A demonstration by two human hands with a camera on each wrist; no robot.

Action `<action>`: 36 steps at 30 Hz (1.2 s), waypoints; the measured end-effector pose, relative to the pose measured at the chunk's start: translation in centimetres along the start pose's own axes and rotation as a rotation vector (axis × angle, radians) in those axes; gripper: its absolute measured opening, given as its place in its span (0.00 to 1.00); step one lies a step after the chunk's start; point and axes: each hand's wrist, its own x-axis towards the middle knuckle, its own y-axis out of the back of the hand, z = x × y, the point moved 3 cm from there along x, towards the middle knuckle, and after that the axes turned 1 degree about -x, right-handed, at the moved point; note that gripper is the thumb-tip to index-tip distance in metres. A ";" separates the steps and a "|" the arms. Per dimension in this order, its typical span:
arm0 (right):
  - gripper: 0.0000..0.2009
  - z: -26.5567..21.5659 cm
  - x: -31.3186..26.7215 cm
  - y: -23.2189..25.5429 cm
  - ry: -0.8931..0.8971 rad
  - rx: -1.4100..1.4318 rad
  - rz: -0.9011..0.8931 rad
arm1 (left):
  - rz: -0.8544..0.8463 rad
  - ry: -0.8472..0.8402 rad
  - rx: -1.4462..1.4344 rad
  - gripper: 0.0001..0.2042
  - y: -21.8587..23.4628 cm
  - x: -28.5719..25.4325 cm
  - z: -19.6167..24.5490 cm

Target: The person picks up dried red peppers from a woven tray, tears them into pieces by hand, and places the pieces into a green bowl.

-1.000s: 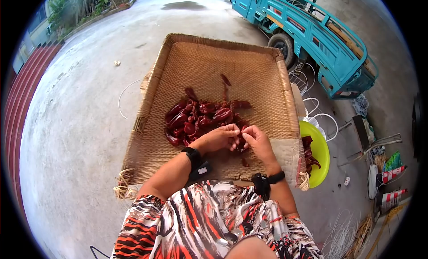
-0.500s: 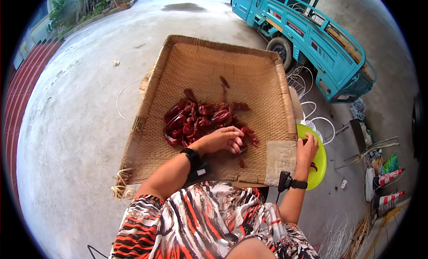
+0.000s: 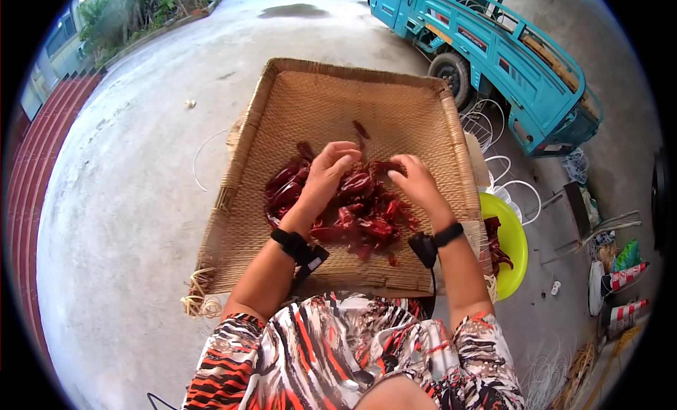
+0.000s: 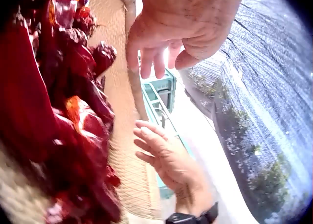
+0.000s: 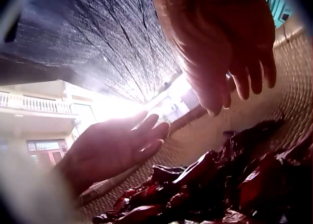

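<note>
A heap of dried red chillies [image 3: 352,205] lies in the middle of a big woven tray [image 3: 395,107] on the concrete ground. My left hand [image 3: 330,167] hovers over the left part of the heap, fingers loose and holding nothing. My right hand [image 3: 410,176] hangs over the right part, also empty. In the left wrist view the left hand [image 4: 181,33] has straight fingers above the chillies [image 4: 73,116], and the right hand [image 4: 166,158] faces it, spread. The right wrist view has the right hand [image 5: 230,53] above the chillies [image 5: 220,185] and the left hand [image 5: 117,145] opposite, flat.
A lime-green bowl [image 3: 513,258] with some chillies [image 3: 493,244] in it sits on the ground at the tray's right edge. Behind it are white wire loops [image 3: 511,188] and a teal cart [image 3: 508,50]. Red steps [image 3: 28,149] run along the left.
The right hand came back from the green bowl to the tray. Both hands moved farther out over the heap, and the left hand lifted off the chillies it was touching.
</note>
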 end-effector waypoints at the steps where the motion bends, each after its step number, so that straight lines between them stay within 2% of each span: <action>1: 0.19 0.5 1.6 -1.0 0.011 -0.022 0.001 | 0.093 -0.087 0.186 0.11 1.3 0.5 -1.0; 2: 0.19 1.1 3.1 -2.0 0.017 -0.020 -0.003 | 0.182 -0.174 0.372 0.11 2.7 0.9 -2.2; 4: 0.20 2.4 5.8 -3.7 0.027 -0.013 -0.010 | 0.283 -0.125 0.739 0.14 4.2 1.1 -1.5; 7: 0.21 3.0 8.6 -5.4 -0.042 -0.047 -0.019 | 0.244 -0.010 1.175 0.21 5.7 1.4 -0.4; 10: 0.23 1.5 9.8 -5.9 -0.125 -0.113 -0.104 | 0.403 0.048 1.371 0.28 6.4 1.3 -1.1; 11: 0.23 1.0 9.9 -6.1 -0.158 -0.137 -0.151 | 0.322 0.155 1.322 0.29 7.0 1.6 -1.5; 14: 0.27 1.6 10.5 -7.6 -0.266 -0.070 -0.210 | 0.276 0.187 1.352 0.30 7.4 1.8 -2.4; 15: 0.28 2.2 10.4 -8.5 -0.242 -0.147 -0.210 | 0.226 0.250 1.346 0.32 7.4 1.9 -2.6; 18: 0.28 3.0 10.5 -10.1 -0.166 -0.240 -0.237 | 0.222 0.284 1.342 0.33 8.1 2.4 -3.4; 19: 0.26 3.0 10.3 -10.7 -0.176 -0.247 -0.230 | 0.170 0.296 1.357 0.34 8.3 2.6 -3.7; 22: 0.25 3.8 9.7 -11.1 -0.053 -0.210 -0.220 | 0.026 0.321 1.351 0.34 8.4 2.8 -4.7; 24: 0.23 3.5 8.9 -10.2 -0.009 -0.165 -0.228 | -0.037 0.314 1.313 0.33 8.4 2.7 -4.8; 27: 0.20 4.0 6.8 -10.2 0.115 -0.026 -0.234 | -0.173 0.221 1.192 0.30 8.7 2.4 -6.5; 29: 0.16 3.5 5.2 -9.4 0.197 0.186 -0.193 | -0.273 0.288 1.208 0.28 6.7 1.3 -3.1; 30: 0.16 2.7 4.1 -8.6 0.162 0.249 -0.232 | -0.324 0.320 1.213 0.27 5.7 0.9 -2.0; 31: 0.16 1.8 2.9 -7.5 0.125 0.311 -0.269 | -0.281 0.255 1.184 0.26 5.2 0.7 -2.0; 36: 0.14 0.1 -1.9 -5.9 -0.128 0.453 -0.335 | -0.460 0.406 1.210 0.27 3.1 0.1 -1.5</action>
